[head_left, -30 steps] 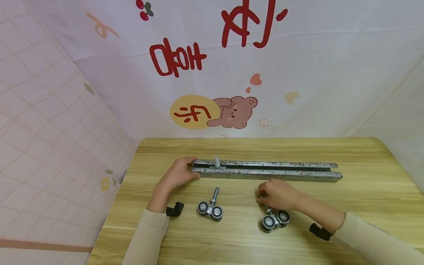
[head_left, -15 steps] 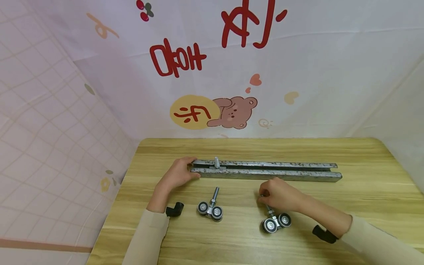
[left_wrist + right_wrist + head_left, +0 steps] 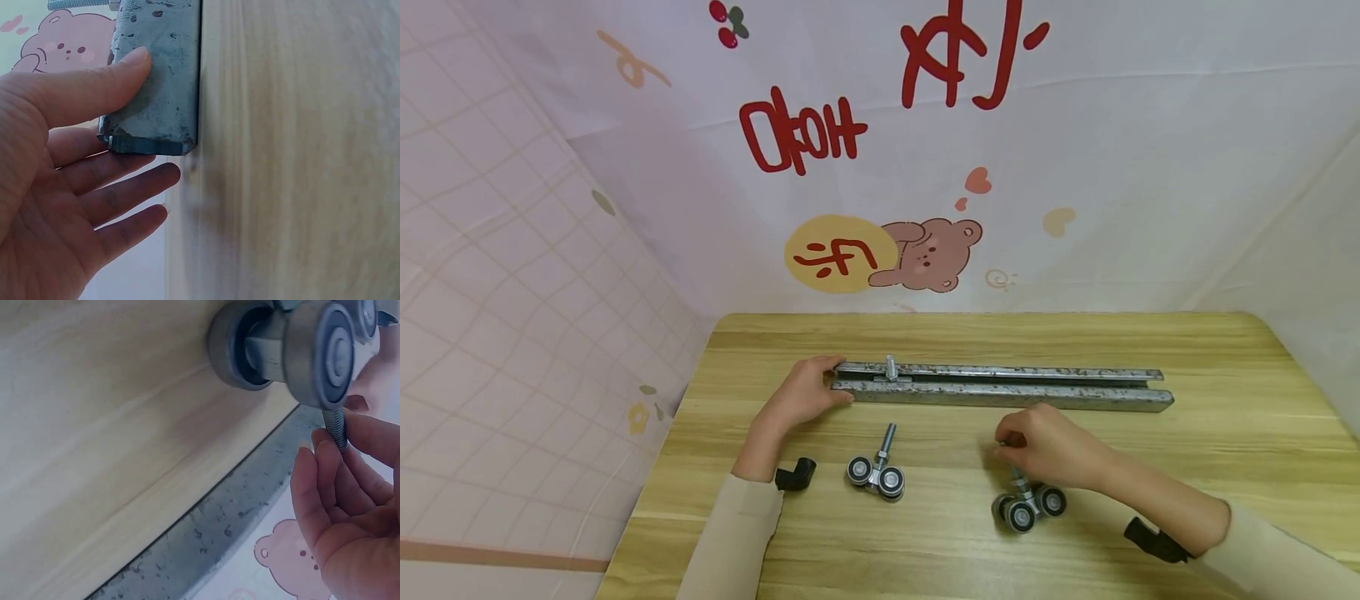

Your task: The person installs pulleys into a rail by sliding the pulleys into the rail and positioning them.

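A long galvanized steel channel rail [image 3: 1000, 395] with rusty specks lies across the table, its slot facing up. My left hand [image 3: 805, 390] holds the rail's left end between thumb and fingers; in the left wrist view the thumb [image 3: 119, 81] rests on its side. From the slot near that end sticks the threaded bolt [image 3: 891, 367] of a part seated inside. My right hand [image 3: 1051, 446] pinches the threaded rod of a roller trolley [image 3: 1022, 513], whose wheels [image 3: 319, 356] point toward me. A second roller trolley [image 3: 877, 477] lies between the hands, rod pointing to the rail.
The wood-grain table [image 3: 940, 550] ends at a white printed cloth backdrop [image 3: 1075, 167] behind the rail. A gridded cloth [image 3: 512, 292] hangs at the left. Black camera mounts [image 3: 1156, 540] sit at both wrists.
My right hand has shifted right and slightly toward me with the trolley, which has turned so that more of its wheels shows. The left hand, rail and second trolley stay put.
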Tool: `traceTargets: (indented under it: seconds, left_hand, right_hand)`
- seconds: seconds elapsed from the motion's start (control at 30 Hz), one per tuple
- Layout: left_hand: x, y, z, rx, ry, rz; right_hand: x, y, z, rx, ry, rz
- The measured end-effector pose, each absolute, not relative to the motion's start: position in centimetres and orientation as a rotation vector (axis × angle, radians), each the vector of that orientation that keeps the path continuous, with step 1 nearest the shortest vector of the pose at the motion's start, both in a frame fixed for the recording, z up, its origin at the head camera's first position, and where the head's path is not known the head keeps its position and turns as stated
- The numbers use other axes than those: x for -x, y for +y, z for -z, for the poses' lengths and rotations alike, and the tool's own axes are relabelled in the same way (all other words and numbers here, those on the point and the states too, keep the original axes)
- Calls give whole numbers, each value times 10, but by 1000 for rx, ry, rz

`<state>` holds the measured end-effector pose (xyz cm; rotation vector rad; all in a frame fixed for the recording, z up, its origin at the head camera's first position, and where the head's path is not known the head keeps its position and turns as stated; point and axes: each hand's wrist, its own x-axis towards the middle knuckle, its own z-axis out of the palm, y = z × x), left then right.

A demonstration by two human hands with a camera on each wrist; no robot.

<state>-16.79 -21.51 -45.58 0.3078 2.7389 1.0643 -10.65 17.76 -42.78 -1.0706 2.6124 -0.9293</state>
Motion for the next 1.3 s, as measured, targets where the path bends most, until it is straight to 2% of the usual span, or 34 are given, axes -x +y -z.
traceTargets:
  seconds: [0.47, 0.77, 1.3]
  left_hand:
    - [168, -215, 456, -309, 2741, -1074]
    - [169, -215, 458, -323, 2758, -1064]
    - [169, -215, 459, -331, 2759, -1062]
  right_hand:
    - [94, 193, 413, 1147, 2608, 919]
    - [85, 206, 411, 1352, 2625, 932]
    - [66, 218, 414, 1399, 2718, 992]
